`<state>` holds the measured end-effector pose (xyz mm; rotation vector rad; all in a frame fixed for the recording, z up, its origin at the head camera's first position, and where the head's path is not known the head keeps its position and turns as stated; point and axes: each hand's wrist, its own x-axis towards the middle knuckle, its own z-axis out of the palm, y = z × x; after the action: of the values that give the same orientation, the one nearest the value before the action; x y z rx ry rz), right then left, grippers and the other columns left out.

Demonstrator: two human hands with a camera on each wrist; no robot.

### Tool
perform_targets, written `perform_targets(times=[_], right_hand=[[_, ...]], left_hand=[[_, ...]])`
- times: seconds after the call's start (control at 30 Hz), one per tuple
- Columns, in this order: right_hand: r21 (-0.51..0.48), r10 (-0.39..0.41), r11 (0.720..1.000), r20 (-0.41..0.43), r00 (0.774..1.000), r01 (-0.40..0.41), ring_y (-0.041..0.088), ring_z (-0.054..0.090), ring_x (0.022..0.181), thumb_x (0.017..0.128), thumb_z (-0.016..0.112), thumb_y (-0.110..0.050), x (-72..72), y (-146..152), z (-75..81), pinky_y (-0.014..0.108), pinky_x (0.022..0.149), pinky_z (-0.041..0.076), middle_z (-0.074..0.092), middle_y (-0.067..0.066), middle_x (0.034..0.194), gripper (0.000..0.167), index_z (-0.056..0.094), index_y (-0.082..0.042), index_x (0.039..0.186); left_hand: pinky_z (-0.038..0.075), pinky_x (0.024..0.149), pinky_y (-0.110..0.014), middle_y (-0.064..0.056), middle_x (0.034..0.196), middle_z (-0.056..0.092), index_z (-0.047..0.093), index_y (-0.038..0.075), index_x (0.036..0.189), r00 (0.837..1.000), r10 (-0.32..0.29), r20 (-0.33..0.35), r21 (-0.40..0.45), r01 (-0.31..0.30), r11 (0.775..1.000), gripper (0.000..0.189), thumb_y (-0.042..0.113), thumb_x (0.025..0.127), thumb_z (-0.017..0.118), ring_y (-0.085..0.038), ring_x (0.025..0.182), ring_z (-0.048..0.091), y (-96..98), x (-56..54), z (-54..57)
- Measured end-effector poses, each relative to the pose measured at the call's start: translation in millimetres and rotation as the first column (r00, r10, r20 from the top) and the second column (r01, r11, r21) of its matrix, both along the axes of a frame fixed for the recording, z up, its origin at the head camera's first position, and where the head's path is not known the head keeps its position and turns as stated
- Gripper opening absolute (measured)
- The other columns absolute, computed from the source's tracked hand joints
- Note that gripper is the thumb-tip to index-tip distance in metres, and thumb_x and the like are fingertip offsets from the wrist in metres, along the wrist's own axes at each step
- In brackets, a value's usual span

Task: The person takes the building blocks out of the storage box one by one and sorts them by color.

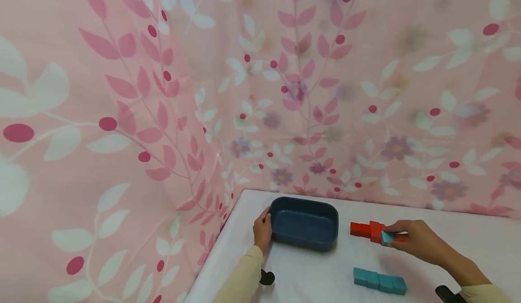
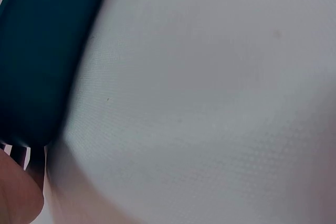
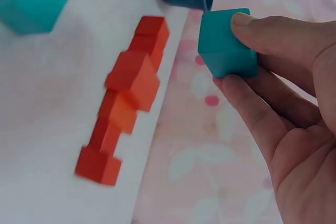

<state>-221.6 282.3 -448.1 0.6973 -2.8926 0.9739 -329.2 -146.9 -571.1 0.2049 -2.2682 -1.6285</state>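
Note:
A dark blue rectangular container [image 1: 304, 222] stands on the white table. My left hand [image 1: 262, 230] rests against its left side, fingertips near the rim. In the left wrist view, straight fingers touch the end of the container [image 2: 44, 61], and part of the hand is cut off. My right hand [image 1: 419, 239] pinches a teal cube [image 3: 227, 43] between thumb and fingers, held above the table. Beneath it lies a row of red blocks [image 3: 131, 80], partly covered by the hand in the head view. Nearer to me sits a row of teal blocks [image 1: 379, 281].
The table [image 1: 309, 271] has a white cover and ends on the left beside a hanging pink patterned curtain [image 1: 134, 113]. The same curtain runs along the back edge. Dark wrist devices [image 1: 266, 277] show at both wrists.

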Motion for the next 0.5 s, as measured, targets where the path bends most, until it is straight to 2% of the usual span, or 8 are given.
perform_targets(times=[0.1,0.23,0.33,0.5], right_hand=[[0.029,-0.015,0.999,0.057,0.998,0.013,0.020,0.067,0.086,0.077,0.082,-0.021,11.8,15.3,-4.7,0.036,0.071,0.059,0.070,0.002,0.098,0.040,0.072,0.000,0.110],[0.017,-0.008,1.000,0.139,0.990,0.006,0.023,0.068,0.088,0.078,0.082,-0.021,22.8,31.1,-15.0,0.037,0.071,0.059,0.069,0.006,0.101,0.044,0.069,0.002,0.113],[-0.009,-0.013,1.000,0.202,0.979,0.015,0.024,0.068,0.088,0.078,0.081,-0.022,32.0,37.3,-27.9,0.037,0.070,0.059,0.069,0.010,0.103,0.047,0.068,0.004,0.114],[-0.034,-0.050,0.997,0.289,0.956,0.062,0.022,0.068,0.088,0.076,0.083,-0.024,48.5,39.8,-51.8,0.036,0.070,0.059,0.070,0.010,0.102,0.049,0.068,0.004,0.113]], left_hand=[[0.038,0.107,-0.050,-0.012,0.135,0.058,0.060,0.008,0.135,1.000,0.002,-0.004,-0.022,-0.002,1.000,0.035,0.015,0.101,0.052,-0.031,0.129,0.049,-1.0,0.1,-0.9],[0.037,0.107,-0.050,-0.012,0.136,0.057,0.058,0.007,0.136,1.000,-0.007,-0.019,-0.030,0.006,1.000,0.036,0.015,0.102,0.051,-0.031,0.129,0.049,0.0,-2.2,4.1],[0.037,0.107,-0.050,-0.012,0.136,0.057,0.059,0.007,0.136,1.000,-0.008,-0.015,-0.022,0.008,1.000,0.036,0.014,0.101,0.051,-0.031,0.130,0.048,0.7,-1.2,6.2],[0.037,0.108,-0.050,-0.011,0.135,0.058,0.060,0.009,0.135,1.000,0.009,0.012,-0.017,-0.009,1.000,0.035,0.014,0.101,0.052,-0.031,0.130,0.049,1.6,0.5,0.5]])
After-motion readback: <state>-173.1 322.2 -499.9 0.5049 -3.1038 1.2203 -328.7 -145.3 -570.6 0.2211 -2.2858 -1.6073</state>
